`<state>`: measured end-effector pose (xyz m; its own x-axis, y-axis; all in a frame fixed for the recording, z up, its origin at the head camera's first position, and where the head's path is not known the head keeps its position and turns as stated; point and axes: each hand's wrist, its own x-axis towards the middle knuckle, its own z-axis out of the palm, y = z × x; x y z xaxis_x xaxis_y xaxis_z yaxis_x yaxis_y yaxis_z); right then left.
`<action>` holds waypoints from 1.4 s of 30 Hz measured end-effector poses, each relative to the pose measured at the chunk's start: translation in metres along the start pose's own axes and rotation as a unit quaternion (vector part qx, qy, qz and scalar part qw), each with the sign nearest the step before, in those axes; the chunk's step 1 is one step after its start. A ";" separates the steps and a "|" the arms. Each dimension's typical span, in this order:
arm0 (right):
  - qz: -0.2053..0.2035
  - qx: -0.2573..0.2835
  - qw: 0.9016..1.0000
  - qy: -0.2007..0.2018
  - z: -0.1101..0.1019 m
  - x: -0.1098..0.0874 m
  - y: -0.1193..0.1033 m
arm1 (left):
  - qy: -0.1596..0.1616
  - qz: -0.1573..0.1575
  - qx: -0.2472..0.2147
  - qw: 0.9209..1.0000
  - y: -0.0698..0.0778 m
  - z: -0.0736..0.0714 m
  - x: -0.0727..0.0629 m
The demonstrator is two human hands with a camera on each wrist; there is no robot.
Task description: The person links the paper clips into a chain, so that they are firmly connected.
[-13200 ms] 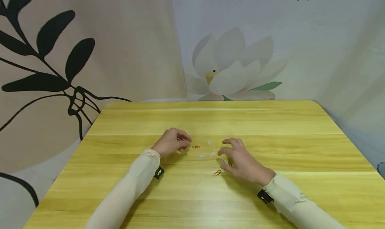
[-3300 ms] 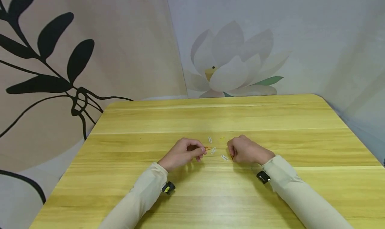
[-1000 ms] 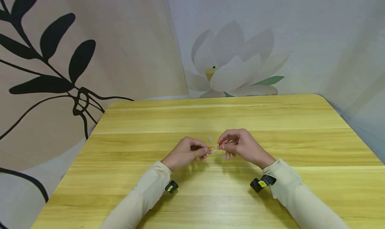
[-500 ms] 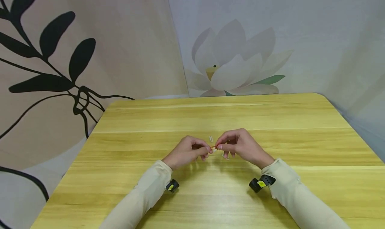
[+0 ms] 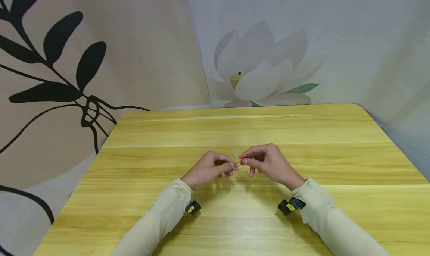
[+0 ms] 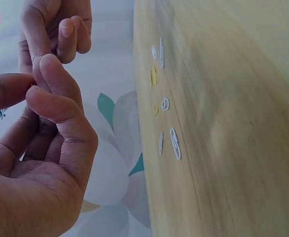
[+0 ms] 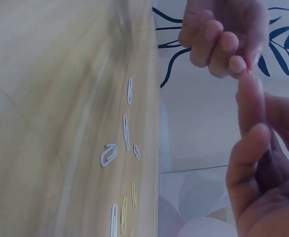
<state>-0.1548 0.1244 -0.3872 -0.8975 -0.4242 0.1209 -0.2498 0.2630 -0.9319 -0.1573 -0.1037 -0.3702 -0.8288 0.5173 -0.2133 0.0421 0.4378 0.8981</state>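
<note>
My left hand point(image 5: 211, 169) pinches an orange-red paper clip point(image 5: 238, 164) between thumb and fingertips, above the middle of the table. Close on its right, my right hand point(image 5: 270, 164) pinches a second orange-red clip, mostly covered by its fingers. The two clips meet in the small gap between the hands; whether they are linked cannot be made out. Only a speck of red shows between the fingertips in both wrist views. Below the hands lie loose white paper clips point(image 6: 175, 143) and yellow paper clips point(image 7: 124, 215).
The wooden table point(image 5: 215, 218) extends all around the hands. One white clip point(image 5: 235, 154) lies just beyond the fingertips, another point(image 5: 252, 175) partly under the right hand. Behind the table's far edge hangs a printed cloth point(image 5: 268, 69) with a flower and dark leaves.
Earlier the hands were apart and orange clips lay on the table. The left hand took one, the right picked up another, and the hands came together; in the last half second they barely shifted.
</note>
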 end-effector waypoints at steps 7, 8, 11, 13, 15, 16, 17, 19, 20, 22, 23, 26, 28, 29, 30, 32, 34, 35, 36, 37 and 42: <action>-0.053 -0.052 0.996 0.041 0.007 -0.002 -0.002 | -0.006 0.018 -0.021 1.000 -0.001 -0.001 0.000; -0.064 -0.065 0.995 0.047 0.008 -0.003 -0.003 | -0.008 0.022 -0.028 0.999 -0.001 -0.002 0.000; -0.103 -0.100 0.988 0.062 0.010 -0.004 -0.005 | -0.014 0.034 -0.050 0.998 -0.002 -0.003 0.000; -0.124 -0.116 0.983 0.068 0.012 -0.005 -0.007 | -0.015 0.040 -0.061 0.997 -0.001 -0.003 0.000; -0.141 -0.129 0.979 0.071 0.012 -0.005 -0.007 | -0.016 0.045 -0.067 0.997 -0.001 -0.004 0.000; -0.148 -0.134 0.977 0.071 0.013 -0.005 -0.007 | -0.017 0.045 -0.070 0.996 -0.001 -0.004 -0.001; -0.153 -0.140 0.976 0.071 0.013 -0.005 -0.007 | -0.018 0.045 -0.071 0.996 -0.001 -0.004 -0.001; -0.163 -0.152 0.972 0.069 0.013 -0.006 -0.006 | -0.019 0.043 -0.077 0.996 -0.001 -0.004 -0.001; -0.167 -0.159 0.971 0.068 0.013 -0.006 -0.005 | -0.018 0.041 -0.080 0.996 -0.001 -0.004 -0.001; -0.174 -0.171 0.968 0.066 0.013 -0.006 -0.004 | -0.016 0.038 -0.085 0.996 -0.001 -0.004 -0.002; -0.176 -0.177 0.966 0.064 0.013 -0.006 -0.004 | -0.014 0.036 -0.087 0.996 -0.001 -0.004 -0.002; -0.179 -0.188 0.964 0.063 0.013 -0.006 -0.003 | -0.010 0.034 -0.086 0.996 0.000 -0.005 -0.002; -0.177 -0.189 0.964 0.063 0.012 -0.007 -0.003 | -0.010 0.035 -0.085 0.996 0.000 -0.005 -0.002; -0.176 -0.189 0.964 0.063 0.012 -0.007 -0.003 | -0.010 0.036 -0.085 0.996 0.000 -0.006 -0.001; -0.173 -0.188 0.965 0.062 0.012 -0.007 -0.003 | -0.011 0.037 -0.084 0.996 0.000 -0.006 -0.001; -0.166 -0.181 0.968 0.060 0.011 -0.008 -0.004 | -0.011 0.036 -0.082 0.996 -0.001 -0.006 -0.001; -0.155 -0.171 0.971 0.056 0.009 -0.008 -0.005 | -0.011 0.035 -0.079 0.996 -0.001 -0.006 -0.001; -0.148 -0.166 0.973 0.054 0.009 -0.008 -0.005 | -0.012 0.033 -0.078 0.996 -0.001 -0.006 -0.001; -0.141 -0.160 0.976 0.052 0.008 -0.009 -0.006 | -0.011 0.031 -0.076 0.997 -0.001 -0.006 -0.001; -0.132 -0.153 0.978 0.050 0.007 -0.009 -0.006 | -0.011 0.029 -0.074 0.997 -0.001 -0.006 -0.001; -0.083 -0.097 0.991 0.042 0.002 -0.010 -0.008 | -0.010 0.024 -0.070 0.997 -0.003 -0.007 0.000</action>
<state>-0.1428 0.1244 -0.3814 -0.8632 -0.4043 0.3024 -0.4544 0.3609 -0.8144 -0.1610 -0.1107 -0.3703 -0.8167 0.5498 -0.1751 0.0021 0.3063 0.9519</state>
